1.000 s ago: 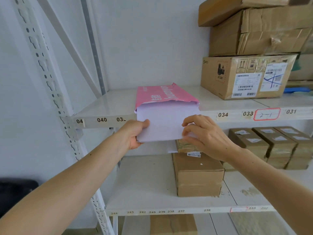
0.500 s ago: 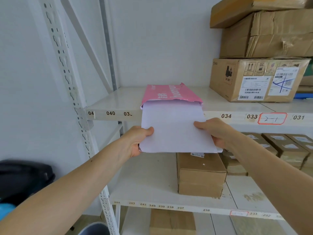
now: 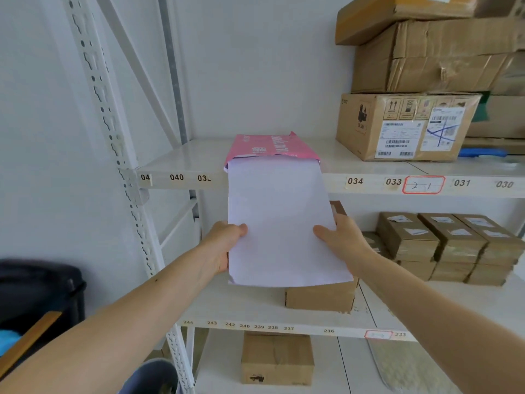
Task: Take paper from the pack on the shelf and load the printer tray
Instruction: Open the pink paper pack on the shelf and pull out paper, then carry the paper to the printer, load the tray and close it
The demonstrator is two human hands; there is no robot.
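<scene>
white paper stack (image 3: 279,223) pinched at both side edges, my left hand (image 3: 224,243) and right hand (image 3: 341,241) closed on it, top end inside pink pack (image 3: 270,147) on white shelf (image 3: 176,163), edge labels 040, 034, 033, red-framed tag (image 3: 423,184) "2-1", cardboard boxes (image 3: 406,126) at right, white wall behind

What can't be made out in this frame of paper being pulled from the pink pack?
- Printer tray: nowhere in the head view.
- Far end of the paper: hidden inside the pink pack, so whether it is fully out is unclear.
- Fingers of the left hand and right hand: under the sheets; only thumbs show.
- Sheet count: edges too thin.
- Black object lower left: blurred, cut off by the edge.
</scene>
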